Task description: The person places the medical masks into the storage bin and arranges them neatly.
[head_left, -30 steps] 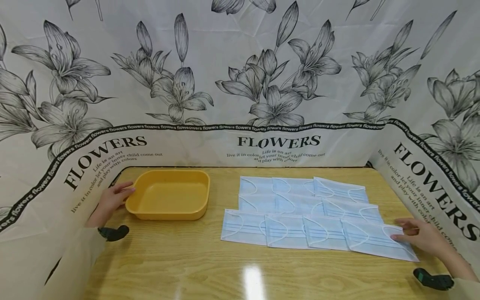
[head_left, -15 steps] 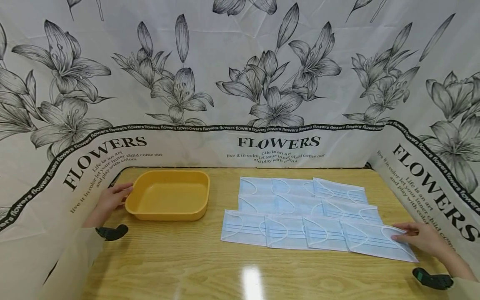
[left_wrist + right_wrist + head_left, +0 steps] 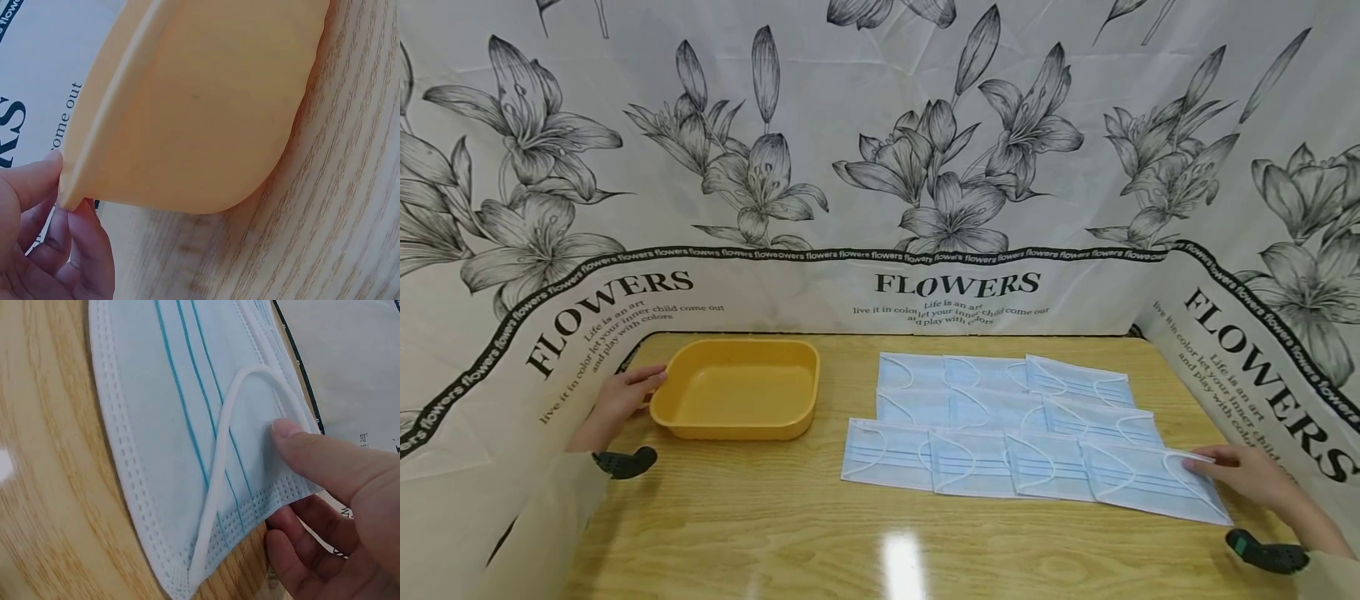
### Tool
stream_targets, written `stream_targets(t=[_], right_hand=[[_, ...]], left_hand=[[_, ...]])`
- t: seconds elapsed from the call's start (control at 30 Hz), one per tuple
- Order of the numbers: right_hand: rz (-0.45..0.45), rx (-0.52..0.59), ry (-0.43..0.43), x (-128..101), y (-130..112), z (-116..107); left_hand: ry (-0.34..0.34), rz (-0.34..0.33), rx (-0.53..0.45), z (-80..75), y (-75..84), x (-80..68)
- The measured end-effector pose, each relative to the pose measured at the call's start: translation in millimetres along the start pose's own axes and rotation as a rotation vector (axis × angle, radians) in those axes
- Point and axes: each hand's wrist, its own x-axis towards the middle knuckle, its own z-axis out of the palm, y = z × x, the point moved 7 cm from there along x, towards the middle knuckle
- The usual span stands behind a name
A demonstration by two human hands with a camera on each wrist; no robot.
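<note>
A yellow plastic basin (image 3: 737, 432) stands at the back left of the table, with nothing in it. My left hand (image 3: 622, 404) grips its left rim; in the left wrist view the thumb (image 3: 34, 181) lies on one side of the rim and the fingers curl under it. Blue face masks (image 3: 977, 462) lie in three overlapping rows on the right. My right hand (image 3: 1255, 477) pinches the right end of the front row's rightmost face mask (image 3: 169, 425), thumb on top and fingers beneath. In the right wrist view that end is lifted off the wood, its white ear loop curving over the top.
The wooden table (image 3: 760, 517) runs up to a white flower-printed cloth (image 3: 790, 292) that closes off the back and both sides. Bare wood lies between basin and masks. A bright light reflection (image 3: 904, 567) shows at the front.
My right hand's pinch on the mask has tightened, and the mask's right end has shifted slightly left. The left hand and the basin stay where they were.
</note>
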Motion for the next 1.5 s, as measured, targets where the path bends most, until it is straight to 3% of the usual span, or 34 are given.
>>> stream_targets(t=[0.27, 0.43, 0.67, 0.93, 1.2, 1.5], right_hand=[[0.0, 0.079, 0.015, -0.8, 7.6, -0.5], [-0.013, 0.137, 0.079, -2.4, 12.1, -2.7], [0.049, 0.197, 0.177, -7.8, 17.4, -9.0], [0.103, 0.25, 0.162, -11.9, 14.8, -12.6], [0.005, 0.268, 0.124, -20.8, -5.1, -19.7], [-0.027, 0.261, 0.161, -31.0, -20.4, -30.1]], left_hand=[[0.019, 0.004, -0.005, 0.7, 3.2, -3.0], [0.035, -0.009, 0.015, 1.1, 4.0, -4.1], [0.045, -0.003, 0.017, 0.0, 6.3, -7.6], [0.054, -0.012, 0.016, 1.0, 4.4, -8.4], [0.069, -0.037, 0.017, 2.9, 2.1, -6.0], [0.059, -0.065, 0.005, 4.4, 1.6, -4.2]])
